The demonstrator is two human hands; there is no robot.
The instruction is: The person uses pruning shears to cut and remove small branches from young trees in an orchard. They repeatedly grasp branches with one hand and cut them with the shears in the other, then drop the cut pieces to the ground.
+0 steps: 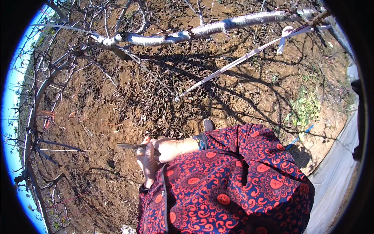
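Close together in front of the patterned garment (222,181), my two hands meet around a narrow, dark, pointed object (126,145). It looks like a tool blade, and its tip sticks out beyond the fingers. My left hand (147,163) reaches up from the lower sleeve, with its fingers bent around the object. My right hand (165,147) comes in from the other side with its fingers curled, pressed against the left. What the right fingers grip is hidden. A dark cuff (202,141) circles the right wrist.
A pale-barked tree branch (175,37) crosses above, with a white tie strap (228,68) slanting down from it. Bare branches (34,102) and an orange string (87,119) lie left. Dry leaves cover the soil (96,163). Pale sheeting (336,178) runs along the right.
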